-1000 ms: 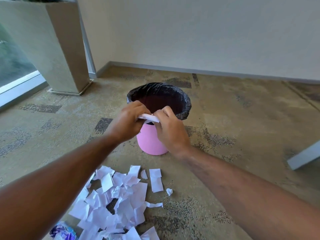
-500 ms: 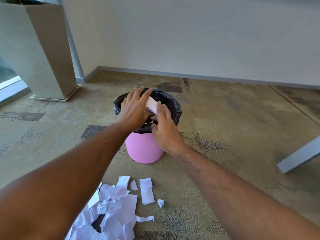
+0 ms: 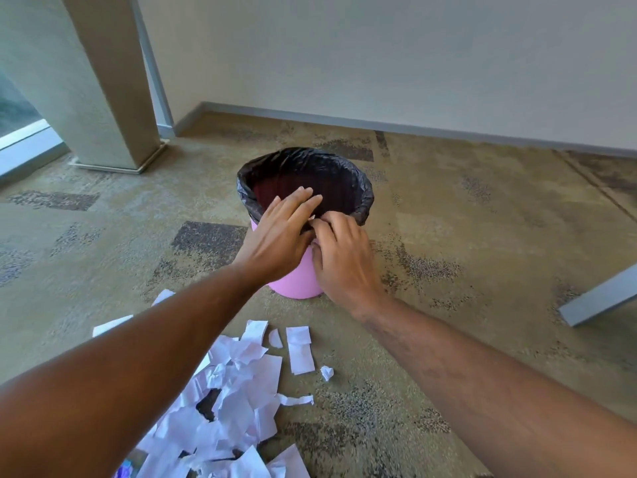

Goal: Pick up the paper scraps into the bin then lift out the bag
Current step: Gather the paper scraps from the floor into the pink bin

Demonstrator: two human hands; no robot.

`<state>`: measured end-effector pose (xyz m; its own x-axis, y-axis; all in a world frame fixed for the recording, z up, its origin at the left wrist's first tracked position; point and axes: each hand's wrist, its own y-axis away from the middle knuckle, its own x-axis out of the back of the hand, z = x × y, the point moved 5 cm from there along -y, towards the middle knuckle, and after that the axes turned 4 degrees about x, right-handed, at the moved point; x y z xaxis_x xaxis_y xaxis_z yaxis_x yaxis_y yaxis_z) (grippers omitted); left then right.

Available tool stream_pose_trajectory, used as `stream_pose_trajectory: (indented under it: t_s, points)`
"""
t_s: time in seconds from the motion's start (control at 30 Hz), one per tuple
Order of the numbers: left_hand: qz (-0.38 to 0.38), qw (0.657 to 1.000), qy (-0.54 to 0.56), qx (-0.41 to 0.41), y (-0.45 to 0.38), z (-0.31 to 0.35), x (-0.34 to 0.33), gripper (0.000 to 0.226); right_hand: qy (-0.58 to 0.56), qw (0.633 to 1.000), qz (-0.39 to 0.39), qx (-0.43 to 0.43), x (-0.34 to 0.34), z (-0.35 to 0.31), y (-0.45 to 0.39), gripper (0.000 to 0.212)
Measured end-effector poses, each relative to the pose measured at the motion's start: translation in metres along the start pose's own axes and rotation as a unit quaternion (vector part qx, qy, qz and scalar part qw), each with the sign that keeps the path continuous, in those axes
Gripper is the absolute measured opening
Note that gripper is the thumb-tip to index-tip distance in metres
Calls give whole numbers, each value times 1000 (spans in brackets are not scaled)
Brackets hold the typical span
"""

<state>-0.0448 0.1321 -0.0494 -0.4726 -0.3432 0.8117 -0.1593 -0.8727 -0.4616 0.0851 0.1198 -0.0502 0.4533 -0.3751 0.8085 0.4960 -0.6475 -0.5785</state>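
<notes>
Hands meet at the near rim of the bin. My left hand [image 3: 281, 238] lies flat with its fingers [image 3: 303, 200] stretched out and spread over the mouth, holding nothing that I can see. My right hand [image 3: 341, 251] sits just beside it, touching it, with the fingers curled down at the rim; a small white sliver shows at their tips, but I cannot tell whether they pinch a scrap, the liner, or nothing.

The pink bin [image 3: 296, 281] stands upright on the carpet [image 3: 448, 236], and the black bag [image 3: 362, 198] lines it, its edge folded over the rim all the way round. The inside looks dark; I cannot make out what lies at the bottom.

The paper scraps [image 3: 238, 401] are on the carpet on the near side of the bin, mostly under and beside my left forearm, heaped and overlapping. A few lie apart from the heap: a long white strip [image 3: 300, 350], a small torn piece [image 3: 275, 338] just left of it, a crumpled bit [image 3: 326, 372] to the right, and a thin curl [image 3: 296, 400] lower down. Something purple [image 3: 124, 470] peeks from the heap at the bottom edge.

A tapered grey planter [image 3: 93, 81] stands to the far left by a window, and a grey bar [image 3: 599, 300] rests on the floor at the right.
</notes>
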Motion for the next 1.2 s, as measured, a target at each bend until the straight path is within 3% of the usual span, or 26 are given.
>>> stream_pose_trajectory:
  t_s: [0.23,0.33,0.4,0.47,0.57,0.63,0.73,0.83,1.03,1.2]
  points:
    - [30,985,-105,-134,56,-7,4,44,37,994,-51,84,-18,-19,31,32]
    - [14,977,-145,-157,82,-17,-2,37,23,981,-163,105,-39,-20,42,36]
    - [-53,975,-149,-158,96,-29,-16,35,-15,955,-287,77,-58,-15,55,48]
    - [-169,970,-123,-122,107,-44,-34,40,-45,914,-404,19,-77,-7,75,71]
    - [-365,926,-93,7,128,-73,-66,70,-37,845,-532,-23,-97,2,109,109]
    - [-435,894,-81,63,143,-86,-83,96,-1,814,-581,-2,-105,4,126,125]
    - [-479,869,-97,76,155,-92,-100,129,30,792,-609,39,-116,3,137,135]
    - [-501,849,-154,60,159,-93,-114,146,28,781,-620,63,-128,1,140,138]
    - [-536,823,-184,47,178,-96,-133,155,26,779,-618,106,-151,-2,140,146]
    - [-513,839,-180,20,188,-92,-138,153,25,779,-611,135,-161,0,141,133]
